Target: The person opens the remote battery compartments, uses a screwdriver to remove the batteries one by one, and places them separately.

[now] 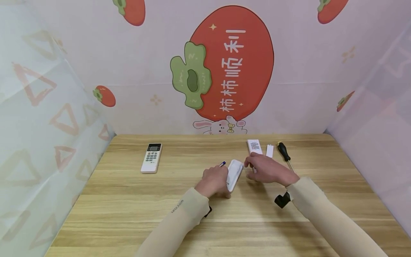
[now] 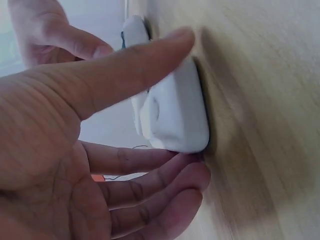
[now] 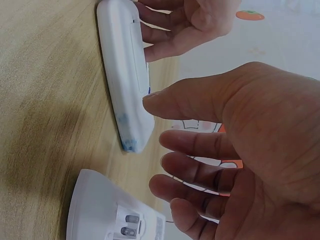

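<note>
Wooden table (image 1: 128, 214), hands beside white remote (image 1: 234, 173), persimmon-print walls (image 1: 231, 64).

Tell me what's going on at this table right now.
A person sits at a wooden table. The left hand grips a white remote lying face down, thumb across its back, fingers under its edge. The right hand hovers open beside it, touching nothing clearly. Behind it lie a second white remote, a small white cover and a screwdriver. Another remote lies face up, far left.
</note>
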`<state>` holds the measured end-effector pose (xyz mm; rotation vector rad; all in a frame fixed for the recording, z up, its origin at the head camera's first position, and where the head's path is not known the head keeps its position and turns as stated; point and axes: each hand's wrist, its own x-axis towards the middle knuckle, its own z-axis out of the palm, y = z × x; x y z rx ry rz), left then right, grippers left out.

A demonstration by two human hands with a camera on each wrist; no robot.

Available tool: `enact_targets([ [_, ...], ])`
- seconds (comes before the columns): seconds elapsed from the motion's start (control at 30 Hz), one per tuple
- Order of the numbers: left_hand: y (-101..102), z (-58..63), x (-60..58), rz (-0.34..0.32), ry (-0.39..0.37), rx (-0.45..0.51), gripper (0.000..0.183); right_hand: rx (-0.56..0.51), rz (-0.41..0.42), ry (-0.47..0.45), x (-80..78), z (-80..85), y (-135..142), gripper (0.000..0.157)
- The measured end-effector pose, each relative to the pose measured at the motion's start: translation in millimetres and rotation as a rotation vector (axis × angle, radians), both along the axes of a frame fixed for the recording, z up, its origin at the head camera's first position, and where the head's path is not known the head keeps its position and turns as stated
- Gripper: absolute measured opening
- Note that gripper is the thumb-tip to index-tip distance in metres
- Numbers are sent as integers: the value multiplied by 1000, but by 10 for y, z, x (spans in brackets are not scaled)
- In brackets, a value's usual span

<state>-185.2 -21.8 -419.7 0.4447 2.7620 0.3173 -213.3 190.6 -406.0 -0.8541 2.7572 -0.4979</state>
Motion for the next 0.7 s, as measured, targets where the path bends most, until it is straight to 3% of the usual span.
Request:
enact_targets([
  [0.37, 70, -64, 11, 62, 23, 156, 57, 19, 7, -14, 21, -3, -21, 23],
  [0.7, 149, -127, -7, 95, 79, 166, 61, 21, 13, 1, 22, 0, -21, 22],
])
